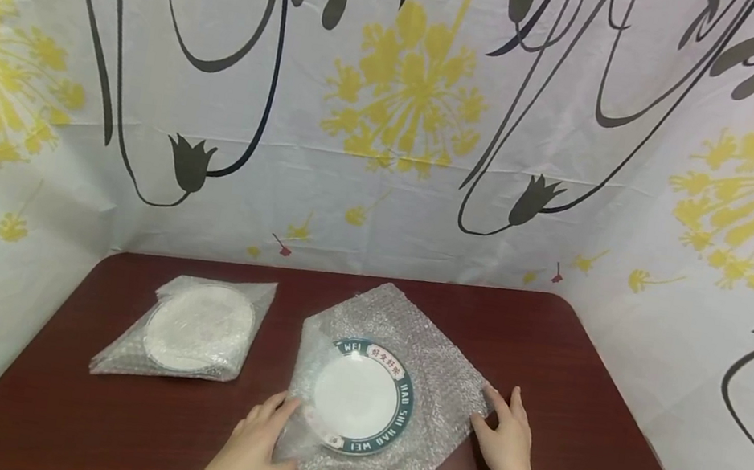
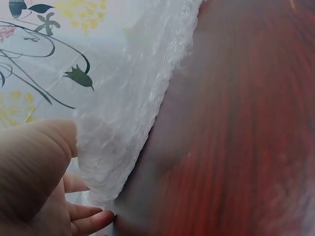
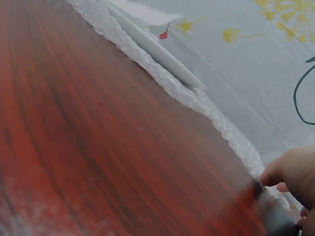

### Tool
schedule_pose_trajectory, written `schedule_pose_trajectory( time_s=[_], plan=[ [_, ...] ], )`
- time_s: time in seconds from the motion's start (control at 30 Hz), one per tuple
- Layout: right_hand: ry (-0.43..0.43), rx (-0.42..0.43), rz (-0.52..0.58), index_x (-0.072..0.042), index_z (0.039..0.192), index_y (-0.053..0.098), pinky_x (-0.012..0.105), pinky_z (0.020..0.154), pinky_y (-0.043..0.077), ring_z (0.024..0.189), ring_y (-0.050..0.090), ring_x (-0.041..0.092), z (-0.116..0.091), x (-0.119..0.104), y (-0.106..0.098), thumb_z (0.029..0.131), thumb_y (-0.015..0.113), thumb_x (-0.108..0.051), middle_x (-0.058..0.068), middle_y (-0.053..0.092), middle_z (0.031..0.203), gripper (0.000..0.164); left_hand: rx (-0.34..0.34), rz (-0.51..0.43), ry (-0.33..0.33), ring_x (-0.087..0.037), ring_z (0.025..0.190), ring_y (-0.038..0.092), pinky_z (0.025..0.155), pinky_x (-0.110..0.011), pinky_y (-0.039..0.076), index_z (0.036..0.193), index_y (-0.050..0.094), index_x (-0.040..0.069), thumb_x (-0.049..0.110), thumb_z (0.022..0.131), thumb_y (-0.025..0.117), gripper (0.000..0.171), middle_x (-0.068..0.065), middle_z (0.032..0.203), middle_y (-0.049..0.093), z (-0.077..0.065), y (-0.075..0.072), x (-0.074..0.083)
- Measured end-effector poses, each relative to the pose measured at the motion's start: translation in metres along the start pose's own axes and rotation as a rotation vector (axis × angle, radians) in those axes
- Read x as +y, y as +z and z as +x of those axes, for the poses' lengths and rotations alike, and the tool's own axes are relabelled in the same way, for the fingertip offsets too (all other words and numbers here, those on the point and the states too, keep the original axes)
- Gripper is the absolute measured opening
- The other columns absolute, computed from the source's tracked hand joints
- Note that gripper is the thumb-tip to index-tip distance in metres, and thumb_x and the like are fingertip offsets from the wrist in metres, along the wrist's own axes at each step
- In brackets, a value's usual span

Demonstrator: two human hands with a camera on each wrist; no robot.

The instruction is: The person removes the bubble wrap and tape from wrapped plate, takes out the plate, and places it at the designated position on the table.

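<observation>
A round white plate point(image 1: 356, 396) with a teal lettered rim lies face up on a sheet of bubble wrap point(image 1: 400, 324). The sheet's left part is folded over, and its clear layer covers the plate's left side. My left hand point(image 1: 254, 444) holds the folded left edge, with the thumb over the wrap; in the left wrist view the fingertips point(image 2: 93, 219) are at the wrap's lower edge. At the sheet's right corner, my right hand point(image 1: 507, 433) pinches the wrap between thumb and fingers. The right wrist view shows the plate's edge point(image 3: 152, 46) above the wrap from the side.
Another white plate point(image 1: 198, 326), enclosed in bubble wrap, lies on the left of the dark red wooden table point(image 1: 580, 444). A white cloth point(image 1: 380, 211) with yellow and grey flower patterns hangs behind the table and along both sides.
</observation>
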State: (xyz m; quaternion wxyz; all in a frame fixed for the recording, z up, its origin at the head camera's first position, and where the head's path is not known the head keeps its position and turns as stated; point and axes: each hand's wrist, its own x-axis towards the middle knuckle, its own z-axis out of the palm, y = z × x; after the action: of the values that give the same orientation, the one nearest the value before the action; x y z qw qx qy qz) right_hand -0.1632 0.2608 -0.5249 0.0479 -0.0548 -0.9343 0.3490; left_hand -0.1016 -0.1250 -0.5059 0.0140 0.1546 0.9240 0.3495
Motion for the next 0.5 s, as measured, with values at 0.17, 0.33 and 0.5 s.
schedule_pose_trajectory(
  time_s=[0.17, 0.33, 0.5],
  plan=[
    [0.007, -0.007, 0.000, -0.001, 0.141, 0.044, 0.068, 0.104, 0.009, 0.135, 0.005, 0.056, -0.001, -0.001, 0.000, 0.090, 0.059, -0.016, 0.033, 0.002, 0.152, 0.055, 0.079, -0.032, -0.026, -0.032, 0.117, 0.048, 0.092, -0.058, 0.038, 0.138, 0.046, 0.001, 0.014, 0.074, 0.069, 0.069, -0.014, 0.130, 0.053, -0.001, -0.006, -0.005],
    [0.008, -0.010, 0.003, -0.001, 0.140, 0.044, 0.068, 0.104, 0.009, 0.135, 0.005, 0.055, -0.001, -0.001, 0.000, 0.090, 0.058, -0.016, 0.033, 0.002, 0.152, 0.054, 0.120, -0.108, -0.127, -0.017, 0.079, 0.055, 0.069, -0.036, 0.048, 0.138, 0.047, 0.005, 0.009, 0.076, 0.067, 0.065, -0.007, 0.102, 0.060, 0.000, -0.014, -0.009],
    [0.003, -0.002, -0.005, -0.001, 0.140, 0.045, 0.067, 0.104, 0.009, 0.135, 0.006, 0.055, 0.000, -0.001, 0.001, 0.090, 0.059, -0.016, 0.033, 0.003, 0.152, 0.054, 0.146, -0.199, -0.212, -0.030, 0.101, 0.061, 0.083, -0.047, 0.050, 0.136, 0.047, -0.002, 0.010, 0.083, 0.066, 0.057, -0.020, 0.118, 0.061, 0.001, -0.020, -0.016]
  ],
)
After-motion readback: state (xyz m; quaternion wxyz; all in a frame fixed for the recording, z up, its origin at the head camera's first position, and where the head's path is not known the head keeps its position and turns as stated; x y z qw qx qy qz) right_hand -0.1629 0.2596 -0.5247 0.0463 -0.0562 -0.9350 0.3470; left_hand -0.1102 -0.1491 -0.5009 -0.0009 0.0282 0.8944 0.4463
